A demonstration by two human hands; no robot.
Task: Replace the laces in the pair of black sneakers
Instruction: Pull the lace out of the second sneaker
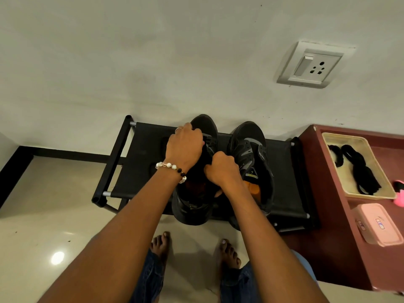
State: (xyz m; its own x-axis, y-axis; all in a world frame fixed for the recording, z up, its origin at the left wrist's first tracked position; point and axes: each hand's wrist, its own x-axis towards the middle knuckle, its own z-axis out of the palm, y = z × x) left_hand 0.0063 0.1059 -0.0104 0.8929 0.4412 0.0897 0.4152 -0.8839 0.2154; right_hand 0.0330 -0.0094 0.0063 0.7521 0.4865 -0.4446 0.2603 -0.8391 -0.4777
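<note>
I steady the left black mesh sneaker on the black fabric shoe rack, left hand gripping its forefoot while my right hand is clenched at its lacing, probably pulling lace; its twin waits alongside, and black laces sit in the beige tray, within reach.

text: a "7" is showing on right sneaker tongue | pink box labels: staying too blurred to read

Glossy tiled floor; matt black cloth rack shelf; at three o'clock, smooth pink plastic box.
</note>
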